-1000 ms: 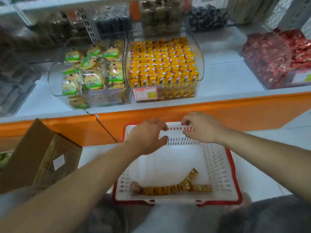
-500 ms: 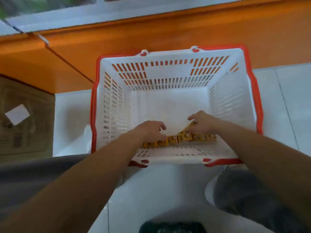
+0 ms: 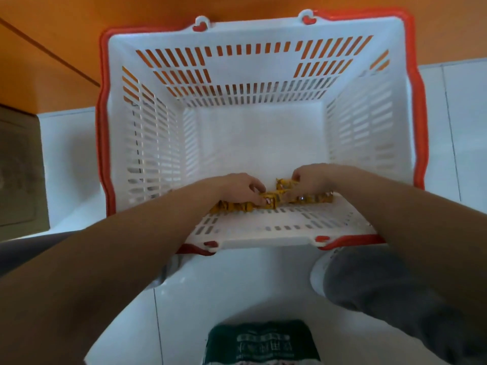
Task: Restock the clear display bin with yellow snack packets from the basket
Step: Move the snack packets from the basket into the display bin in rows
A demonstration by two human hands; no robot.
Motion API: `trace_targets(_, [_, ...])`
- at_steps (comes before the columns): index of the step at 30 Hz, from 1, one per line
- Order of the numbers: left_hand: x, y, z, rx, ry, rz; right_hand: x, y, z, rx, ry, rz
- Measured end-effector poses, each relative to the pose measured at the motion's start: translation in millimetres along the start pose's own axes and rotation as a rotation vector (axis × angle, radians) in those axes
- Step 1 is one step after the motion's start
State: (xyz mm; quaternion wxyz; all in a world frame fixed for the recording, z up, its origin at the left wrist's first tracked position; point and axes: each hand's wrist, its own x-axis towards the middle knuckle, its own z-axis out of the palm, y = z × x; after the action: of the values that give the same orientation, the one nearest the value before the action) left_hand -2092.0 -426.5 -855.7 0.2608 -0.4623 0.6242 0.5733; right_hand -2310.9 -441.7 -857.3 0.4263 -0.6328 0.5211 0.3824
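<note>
So the white, red-rimmed basket [image 3: 369, 122] sits on the tiled floor [image 3: 237, 283], and the yellow snack packets [image 3: 271, 202] lie in a row at its bottom, right along the near wall. Left hand [image 3: 238, 188] has fingers curled over the row, and right hand [image 3: 315, 180] pinches a packet at the far end.

Single view, head-worn, wide-angle. Faces steeply downward and slightly forward, close above the red-rimmed white basket [image 3: 420, 114] on the tiled floor [image 3: 237, 285]. The orange shelf base [image 3: 52, 48] runs along the upper edge.
</note>
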Motion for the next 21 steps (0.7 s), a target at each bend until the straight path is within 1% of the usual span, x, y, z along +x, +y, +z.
trace_targets(6, [5,-1,1,-0.061,0.053,0.081,-2,2,-3,0.061,-0.072,0.011])
trace_targets(9, [9,0,3,-0.104,0.043,0.096,-1,1,0,0.158,-0.072,0.0])
trace_targets(11, [9,0,3,-0.134,0.021,0.104,-1,1,1,0.225,-0.078,-0.016])
trace_targets(15, [9,-4,-4,-0.09,-0.077,0.063,-4,2,-2,0.333,-0.159,-0.039])
trace_targets(18, [11,-9,-6,-0.093,-0.097,0.035,-6,2,-4,0.304,-0.144,-0.063])
trace_targets(21, [11,-8,-6,-0.073,-0.069,0.01,-7,0,-5,0.275,-0.109,-0.07])
